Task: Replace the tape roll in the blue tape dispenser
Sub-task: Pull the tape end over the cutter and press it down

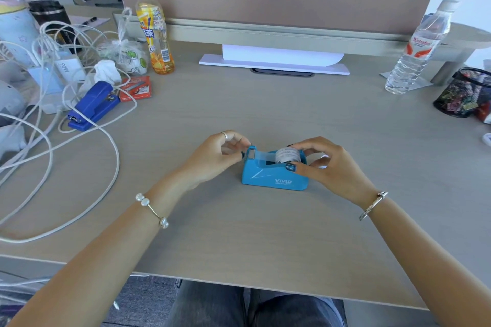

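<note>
— Where's the blue tape dispenser [275, 171]?

— On the desk [265, 233], right between her two hands. The tape roll [287, 154] sits in its cradle, just under the right hand's fingertips.

— What's the right hand [328, 164] doing?

— Curled over the roll end, thumb on the near wall, fingers pressed to the roll's far side.

— And the left hand [216, 154]?

— At the cutter end, fingertips pinched together on the clear strip of tape [261, 156] stretched from the roll to the blade.

— Anything else nearby?

— A blue stapler [91, 107] and white cables [79, 141] well beyond the left hand; a water bottle [418, 49] far past the right.
</note>
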`<state>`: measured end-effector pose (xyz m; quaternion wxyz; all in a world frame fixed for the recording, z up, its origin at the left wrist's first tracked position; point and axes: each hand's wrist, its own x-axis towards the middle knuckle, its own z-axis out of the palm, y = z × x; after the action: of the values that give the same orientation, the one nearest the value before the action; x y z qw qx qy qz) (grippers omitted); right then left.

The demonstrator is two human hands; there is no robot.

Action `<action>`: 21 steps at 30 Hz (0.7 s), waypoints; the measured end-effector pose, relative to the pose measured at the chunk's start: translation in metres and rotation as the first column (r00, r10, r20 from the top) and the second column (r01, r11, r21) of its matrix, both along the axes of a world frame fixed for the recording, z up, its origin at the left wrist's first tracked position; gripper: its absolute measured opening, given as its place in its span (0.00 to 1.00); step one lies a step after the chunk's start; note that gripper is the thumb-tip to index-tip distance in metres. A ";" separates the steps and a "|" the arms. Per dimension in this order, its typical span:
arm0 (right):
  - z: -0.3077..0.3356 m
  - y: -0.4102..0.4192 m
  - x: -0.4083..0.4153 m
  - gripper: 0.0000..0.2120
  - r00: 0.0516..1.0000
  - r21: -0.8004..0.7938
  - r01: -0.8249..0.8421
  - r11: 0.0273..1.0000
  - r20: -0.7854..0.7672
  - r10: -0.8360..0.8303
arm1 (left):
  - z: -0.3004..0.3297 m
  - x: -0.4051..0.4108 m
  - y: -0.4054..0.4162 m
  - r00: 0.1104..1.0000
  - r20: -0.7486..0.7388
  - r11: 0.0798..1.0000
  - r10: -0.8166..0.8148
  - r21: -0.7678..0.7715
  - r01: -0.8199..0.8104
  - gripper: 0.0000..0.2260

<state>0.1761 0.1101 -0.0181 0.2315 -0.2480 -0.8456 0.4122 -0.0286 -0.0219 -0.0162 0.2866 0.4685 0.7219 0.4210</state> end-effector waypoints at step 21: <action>-0.006 0.002 0.006 0.23 0.999 -0.022 -0.029 0.999 -0.015 0.028 | -0.008 0.005 0.010 0.960 0.273 0.995 -0.057 0.093 0.032 0.07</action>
<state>0.1821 0.1121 -0.0238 0.2290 -0.2355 -0.8426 0.4267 -0.0233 -0.0124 -0.0245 0.3728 0.4336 0.6451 0.5068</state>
